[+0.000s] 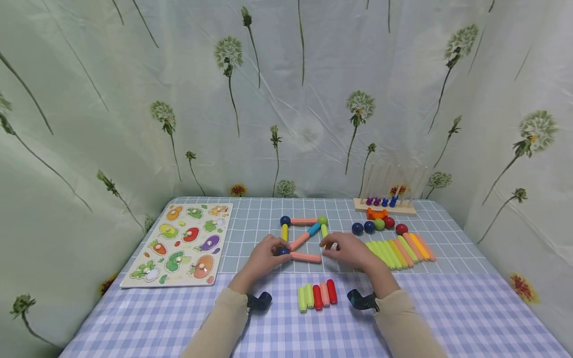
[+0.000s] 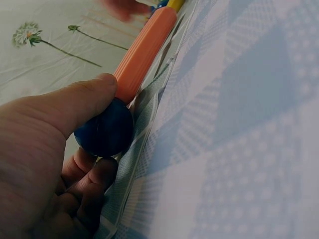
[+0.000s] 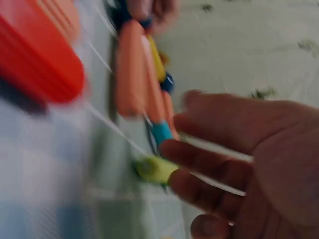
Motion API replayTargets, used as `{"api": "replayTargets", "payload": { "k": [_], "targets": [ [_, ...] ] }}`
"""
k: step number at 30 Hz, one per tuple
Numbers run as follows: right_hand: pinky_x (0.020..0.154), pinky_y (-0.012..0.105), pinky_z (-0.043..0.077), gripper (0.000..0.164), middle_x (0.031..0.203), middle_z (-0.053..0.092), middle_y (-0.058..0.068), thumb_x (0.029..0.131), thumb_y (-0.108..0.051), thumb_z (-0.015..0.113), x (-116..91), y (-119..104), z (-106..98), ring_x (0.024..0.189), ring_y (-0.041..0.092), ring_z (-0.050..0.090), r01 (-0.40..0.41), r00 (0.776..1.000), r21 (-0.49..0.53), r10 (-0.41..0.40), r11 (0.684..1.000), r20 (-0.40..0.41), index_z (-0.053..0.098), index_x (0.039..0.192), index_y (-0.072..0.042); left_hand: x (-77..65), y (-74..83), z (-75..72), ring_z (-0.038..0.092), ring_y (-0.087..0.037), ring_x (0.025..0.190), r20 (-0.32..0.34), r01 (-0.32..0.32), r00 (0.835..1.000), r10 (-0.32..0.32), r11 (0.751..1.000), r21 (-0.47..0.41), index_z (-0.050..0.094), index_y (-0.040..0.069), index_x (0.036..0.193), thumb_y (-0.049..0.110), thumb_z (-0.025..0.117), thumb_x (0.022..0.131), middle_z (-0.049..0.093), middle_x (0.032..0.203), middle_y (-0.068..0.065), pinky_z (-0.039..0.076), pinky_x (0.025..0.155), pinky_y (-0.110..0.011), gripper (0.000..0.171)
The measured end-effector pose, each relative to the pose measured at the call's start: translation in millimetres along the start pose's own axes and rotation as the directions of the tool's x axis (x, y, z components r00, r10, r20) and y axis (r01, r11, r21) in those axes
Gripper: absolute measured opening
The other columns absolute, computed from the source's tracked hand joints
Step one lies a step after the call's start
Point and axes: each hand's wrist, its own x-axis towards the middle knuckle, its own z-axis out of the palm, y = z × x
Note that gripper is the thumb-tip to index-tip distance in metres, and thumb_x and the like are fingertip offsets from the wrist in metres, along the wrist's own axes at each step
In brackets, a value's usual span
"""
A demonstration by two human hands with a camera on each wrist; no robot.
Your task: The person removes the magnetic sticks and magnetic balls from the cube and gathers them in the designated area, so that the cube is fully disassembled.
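Note:
My left hand (image 1: pixel 263 256) pinches a dark blue ball (image 2: pixel 104 129), its thumb on top near a salmon-pink ridged stick (image 1: pixel 306 257) that runs from the ball to the right. Above it stands a flat frame: another blue ball (image 1: pixel 285 221), a green ball (image 1: pixel 323 219), a yellow stick (image 1: pixel 284 232), a pink top stick (image 1: pixel 304 222), a pink-and-blue diagonal (image 1: pixel 301 241) and a light green stick (image 1: pixel 324 230). My right hand (image 1: pixel 351 248) hovers just right of the lower pink stick's free end; in the right wrist view its fingers are apart, holding nothing.
Several short sticks (image 1: pixel 318 296) lie in front between the forearms. To the right are a row of longer sticks (image 1: pixel 398 251), several balls (image 1: pixel 379 224), an orange piece (image 1: pixel 376 214) and a wooden peg stand (image 1: pixel 385 206). A vegetable puzzle board (image 1: pixel 179 243) lies left.

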Motion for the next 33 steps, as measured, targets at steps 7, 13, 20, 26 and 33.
{"api": "replayTargets", "payload": {
  "k": [7,13,20,26,33],
  "targets": [
    [0.077,0.032,0.051,0.020,0.083,0.064,-0.006,0.086,-0.023,0.079,8,-8,26,0.078,0.014,0.054,0.039,0.995,-0.115,-0.028,0.993,0.096,0.075,0.105,-0.019,-0.7,-1.7,1.8,0.050,-0.016,0.083,0.002,-0.010,1.000,0.010,1.000,-0.022,0.073,0.027,0.100,0.030,0.078,0.087,0.053,0.095,0.001,0.042,0.074,-0.031,0.015],
    [0.074,0.031,0.049,0.012,0.082,0.062,-0.006,0.087,-0.022,0.077,7,-11,29,0.076,0.014,0.053,0.029,0.998,-0.125,-0.022,0.992,0.061,0.072,0.098,-0.021,-1.0,-2.0,2.3,0.050,-0.015,0.084,0.006,0.003,1.000,-0.003,1.000,-0.020,0.073,0.027,0.101,0.031,0.078,0.087,0.054,0.096,0.001,0.042,0.073,-0.030,0.016],
    [0.071,0.028,0.050,0.016,0.098,0.068,-0.005,0.094,-0.020,0.069,4,-17,25,0.079,0.013,0.056,0.107,0.994,0.028,-0.107,0.994,-0.027,0.068,0.110,-0.025,-1.7,-2.3,1.1,0.048,-0.016,0.080,-0.007,-0.025,1.000,0.025,1.000,0.007,0.072,0.025,0.103,0.031,0.077,0.088,0.051,0.093,0.000,0.041,0.070,-0.029,0.017],
    [0.073,0.029,0.051,0.027,0.107,0.071,-0.006,0.094,-0.018,0.069,3,-19,24,0.086,0.011,0.060,0.200,0.979,0.040,-0.199,0.979,-0.036,0.071,0.120,-0.028,-1.5,-2.3,0.5,0.049,-0.015,0.081,-0.003,-0.026,1.000,0.026,1.000,0.001,0.072,0.025,0.104,0.030,0.078,0.087,0.052,0.093,0.001,0.041,0.071,-0.029,0.018],
    [0.094,0.041,0.053,0.022,0.111,0.072,-0.009,0.095,-0.020,0.068,3,-13,23,0.108,0.015,0.064,0.201,0.980,0.001,-0.201,0.980,0.012,0.075,0.115,-0.027,0.3,-2.2,0.0,0.048,-0.017,0.082,0.006,-0.002,1.000,0.002,1.000,-0.007,0.071,0.026,0.103,0.028,0.078,0.087,0.052,0.094,-0.001,0.040,0.071,-0.030,0.017]
  ]
}}
